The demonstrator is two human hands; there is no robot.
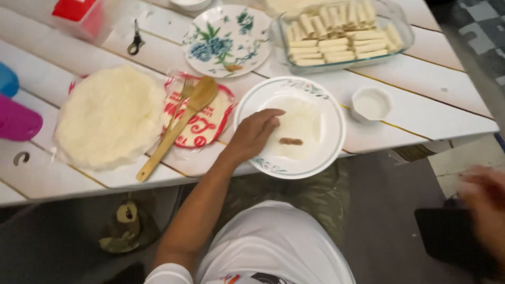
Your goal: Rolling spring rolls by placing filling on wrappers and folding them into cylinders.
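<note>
The left hand [255,134] lies flat, fingers spread, on a thin translucent wrapper [294,129] in the round white plate [326,158] at the plank desk's [431,79] near edge. A small brown strip of filling [291,141] sits on the wrapper. The right hand [484,210], blurred at the near right, hovers over a dark flat object [447,236]; I cannot tell its grip.

R hand [484,210] blurred, edge-cut.

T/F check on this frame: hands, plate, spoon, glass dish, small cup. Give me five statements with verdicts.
1. The left hand rests on the plate. True.
2. The wrapper on the plate holds a small strip of filling. True.
3. The wooden spoon is in the left hand. False: it lies on the table beside the wrapper stack.
4. The glass dish is empty. False: it holds rows of rolls.
5. The right hand is over the small cup. False: it is off the table, blurred, near a dark object.
</note>
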